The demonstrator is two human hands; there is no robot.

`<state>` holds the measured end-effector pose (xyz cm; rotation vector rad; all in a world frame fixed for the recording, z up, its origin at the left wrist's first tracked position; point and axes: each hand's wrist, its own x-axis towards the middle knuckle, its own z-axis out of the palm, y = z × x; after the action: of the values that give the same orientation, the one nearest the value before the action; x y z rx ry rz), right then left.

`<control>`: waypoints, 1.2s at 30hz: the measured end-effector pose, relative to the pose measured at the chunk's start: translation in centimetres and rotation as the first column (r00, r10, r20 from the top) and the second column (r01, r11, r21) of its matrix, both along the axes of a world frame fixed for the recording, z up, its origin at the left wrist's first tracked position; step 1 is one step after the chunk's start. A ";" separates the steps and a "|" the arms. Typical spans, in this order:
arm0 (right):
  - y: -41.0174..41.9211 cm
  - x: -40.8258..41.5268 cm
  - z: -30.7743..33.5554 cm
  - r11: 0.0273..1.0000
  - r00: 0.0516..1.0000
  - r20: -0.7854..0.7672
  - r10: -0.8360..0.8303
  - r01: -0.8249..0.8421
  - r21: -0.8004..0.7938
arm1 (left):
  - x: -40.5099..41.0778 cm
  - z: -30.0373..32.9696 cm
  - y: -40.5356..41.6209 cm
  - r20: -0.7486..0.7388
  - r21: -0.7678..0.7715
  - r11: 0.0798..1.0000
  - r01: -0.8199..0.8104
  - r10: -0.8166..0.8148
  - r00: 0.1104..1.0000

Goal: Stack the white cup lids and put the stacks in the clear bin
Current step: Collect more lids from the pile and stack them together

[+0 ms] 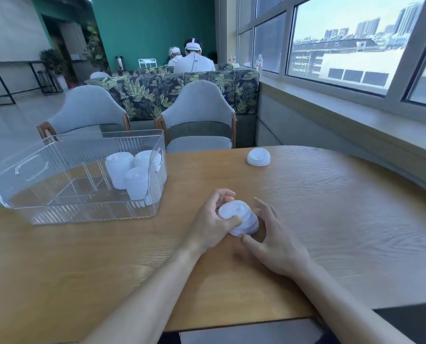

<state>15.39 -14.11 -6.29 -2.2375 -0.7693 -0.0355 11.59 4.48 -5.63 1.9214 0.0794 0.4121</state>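
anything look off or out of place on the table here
Only one thing: a single white lid sits alone at the table's far edge, apart from the stack that the left hand grips, tilted. The right hand is open beside it. Three stacks stand upright in the clear bin. Nothing spilled or damaged.

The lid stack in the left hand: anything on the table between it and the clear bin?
Nothing visible. The lid stack, gripped by the left hand, has bare table between it and the clear bin. Three stacks already fill the bin's right end; its left is free.
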 end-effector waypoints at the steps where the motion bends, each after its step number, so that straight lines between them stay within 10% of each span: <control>1: 0.0 0.0 0.1 1.000 1.000 -0.004 0.001 -0.001 0.004 | 0.0 -0.1 -0.1 -0.004 0.016 1.000 0.009 -0.009 1.000; 21: 0.3 0.7 -0.6 0.997 0.997 0.040 -0.073 0.074 -0.030 | 0.0 -0.9 -1.1 0.007 0.413 0.892 -0.185 0.200 0.980; 36: 0.2 0.8 -0.5 0.993 0.994 0.038 -0.102 0.104 -0.055 | -0.1 -0.6 -0.7 0.043 0.060 0.983 -0.176 0.173 0.984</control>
<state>16.18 -13.86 -6.74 -2.3347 -0.6808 -0.1038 11.47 3.83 -6.25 1.9762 0.2137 0.5736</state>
